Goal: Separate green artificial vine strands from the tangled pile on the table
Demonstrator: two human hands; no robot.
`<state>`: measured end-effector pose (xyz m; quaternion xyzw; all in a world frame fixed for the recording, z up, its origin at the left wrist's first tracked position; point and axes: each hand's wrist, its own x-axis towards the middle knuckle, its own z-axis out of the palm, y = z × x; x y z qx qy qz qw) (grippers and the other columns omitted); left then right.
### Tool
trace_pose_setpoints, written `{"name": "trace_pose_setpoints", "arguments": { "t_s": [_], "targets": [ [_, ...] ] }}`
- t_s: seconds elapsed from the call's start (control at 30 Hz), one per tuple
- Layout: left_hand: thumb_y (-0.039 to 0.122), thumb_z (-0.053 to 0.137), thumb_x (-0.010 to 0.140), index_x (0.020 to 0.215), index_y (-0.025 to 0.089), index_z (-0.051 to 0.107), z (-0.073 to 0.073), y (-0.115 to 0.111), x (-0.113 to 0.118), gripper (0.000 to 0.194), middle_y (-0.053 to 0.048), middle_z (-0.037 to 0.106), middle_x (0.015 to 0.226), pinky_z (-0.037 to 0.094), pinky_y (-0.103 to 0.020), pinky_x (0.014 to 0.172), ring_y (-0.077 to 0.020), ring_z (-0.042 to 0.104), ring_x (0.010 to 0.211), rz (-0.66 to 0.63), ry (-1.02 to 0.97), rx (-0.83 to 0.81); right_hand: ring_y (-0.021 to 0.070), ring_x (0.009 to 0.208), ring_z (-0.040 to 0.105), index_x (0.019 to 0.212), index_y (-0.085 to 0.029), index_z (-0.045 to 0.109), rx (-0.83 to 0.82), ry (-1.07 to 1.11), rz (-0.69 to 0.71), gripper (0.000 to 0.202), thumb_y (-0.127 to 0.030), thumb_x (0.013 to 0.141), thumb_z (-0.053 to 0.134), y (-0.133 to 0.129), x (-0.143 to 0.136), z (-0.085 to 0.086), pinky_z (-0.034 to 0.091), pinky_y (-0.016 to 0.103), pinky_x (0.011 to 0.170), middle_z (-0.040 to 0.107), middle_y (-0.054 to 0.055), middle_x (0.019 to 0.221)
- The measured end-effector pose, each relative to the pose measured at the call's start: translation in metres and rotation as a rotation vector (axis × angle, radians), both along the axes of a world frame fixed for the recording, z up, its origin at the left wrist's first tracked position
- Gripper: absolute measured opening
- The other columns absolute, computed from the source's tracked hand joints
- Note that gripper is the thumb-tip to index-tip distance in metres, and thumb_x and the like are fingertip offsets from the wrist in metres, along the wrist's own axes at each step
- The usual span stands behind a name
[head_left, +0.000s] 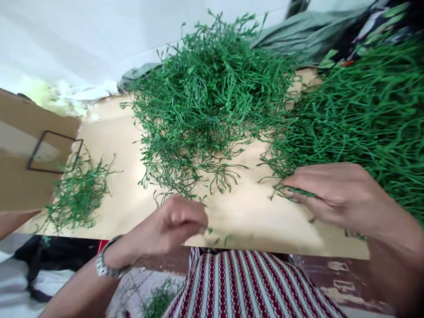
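Note:
My right hand (338, 198) is closed around a few thin green stems (301, 191) at the lower edge of the large right-hand heap of green stems (364, 115). The stems are slender and curly, with small bud-like tips. My left hand (175, 223), with a silver bracelet at the wrist, is closed just above the front part of the board. Its fingertips are pressed together, and what they hold, if anything, is hidden. Small green bits (228, 239) lie beside it. Beyond the left hand, a second big heap of stems (212, 88) spreads over the tan board (126, 176).
A smaller clump of stems (77, 194) lies at the left, by a brown cardboard box (20, 176). Another person's forearm (15, 223) shows at the left edge. Grey-green cloth (308, 35) lies behind the heaps. More stems (162, 300) are on the floor below.

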<state>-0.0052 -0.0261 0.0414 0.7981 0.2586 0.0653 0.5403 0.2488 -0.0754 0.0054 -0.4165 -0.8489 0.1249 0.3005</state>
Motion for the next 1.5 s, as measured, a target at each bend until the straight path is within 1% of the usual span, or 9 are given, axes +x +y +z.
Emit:
{"name": "trace_pose_setpoints", "arguments": {
  "t_s": [0.13,0.3,0.53,0.73,0.9,1.17,1.33,1.43,1.5],
  "targets": [
    [0.019,0.059,0.071,0.057,0.015,0.057,-0.015,0.008,0.005,0.014,0.002,0.046,0.052,0.03,-0.02,0.042,-0.0078,0.039,0.046,0.386,-0.127,-0.305,0.0118,0.065,0.057,0.085,-0.022,0.057,-0.105,0.223,-0.041,0.005,-0.023,0.084,0.052,0.016,-0.022,-0.01,0.043,0.024,0.059,0.063,0.001,0.074],
    [0.024,0.064,0.068,0.06,0.014,0.058,-0.03,0.007,0.013,0.014,0.002,0.045,0.052,0.028,-0.018,0.04,-0.0061,0.035,0.045,0.509,-0.283,-0.402,0.013,0.07,0.053,0.079,-0.018,0.053,-0.361,0.532,-0.092,0.021,-0.034,0.089,0.043,0.021,-0.072,-0.024,0.043,0.025,0.064,0.055,0.003,0.075],
    [0.016,0.059,0.073,0.063,0.015,0.058,-0.044,-0.004,0.018,0.01,0.003,0.048,0.055,0.033,-0.017,0.046,-0.0066,0.041,0.05,0.719,-0.34,-0.009,0.008,0.054,0.037,0.092,-0.019,0.046,-0.71,0.793,-0.148,0.032,-0.049,0.081,0.051,0.01,-0.097,-0.04,0.032,0.019,0.047,0.042,-0.004,0.065],
    [0.014,0.058,0.071,0.057,0.015,0.056,-0.051,-0.004,0.023,0.014,0.003,0.048,0.052,0.035,-0.018,0.047,-0.0076,0.042,0.05,0.795,-0.29,0.073,0.0091,0.061,0.043,0.087,-0.016,0.052,-0.828,0.68,-0.137,0.024,-0.033,0.074,0.062,0.012,-0.103,-0.038,0.037,0.019,0.052,0.048,-0.003,0.069],
    [0.015,0.059,0.068,0.056,0.015,0.053,-0.052,-0.001,0.023,0.014,0.004,0.044,0.051,0.031,-0.018,0.043,-0.0063,0.038,0.047,0.903,-0.374,-0.018,0.0089,0.052,0.041,0.082,-0.016,0.051,-0.712,0.449,-0.136,0.012,-0.027,0.084,0.045,0.011,-0.104,-0.034,0.033,0.02,0.049,0.047,-0.003,0.06],
    [0.016,0.062,0.065,0.061,0.016,0.05,-0.06,0.007,0.031,0.013,0.007,0.041,0.048,0.026,-0.015,0.036,-0.0034,0.034,0.04,1.088,-0.549,-0.282,0.0116,0.048,0.042,0.07,-0.019,0.042,-0.158,0.187,-0.178,0.016,-0.015,0.085,0.036,0.006,-0.12,-0.039,0.03,0.024,0.046,0.049,-0.001,0.057],
    [0.011,0.06,0.06,0.057,0.016,0.043,-0.036,0.042,0.021,0.018,0.008,0.041,0.047,0.019,-0.015,0.031,-0.0019,0.03,0.035,1.293,-0.754,-0.113,0.008,0.039,0.027,0.062,-0.019,0.036,0.052,0.248,0.084,0.025,-0.006,0.082,0.03,-0.005,-0.132,-0.04,0.021,0.021,0.037,0.035,-0.005,0.046],
    [0.01,0.062,0.061,0.059,0.015,0.047,-0.016,0.047,0.016,0.015,0.008,0.042,0.046,0.021,-0.014,0.032,-0.0022,0.033,0.036,1.153,-0.658,-0.099,0.0106,0.051,0.039,0.066,-0.018,0.042,0.047,0.143,-0.038,0.02,-0.016,0.085,0.039,0.003,-0.109,-0.018,0.033,0.024,0.049,0.045,-0.001,0.055],
    [0.01,0.063,0.06,0.058,0.015,0.048,-0.009,0.043,0.012,0.016,0.007,0.041,0.044,0.021,-0.014,0.032,-0.0027,0.035,0.036,1.185,-0.615,-0.141,0.0126,0.06,0.044,0.067,-0.018,0.043,0.081,0.078,-0.043,0.018,-0.019,0.085,0.042,0.008,-0.083,0.001,0.037,0.027,0.06,0.048,0.0,0.059]
  ]
}}
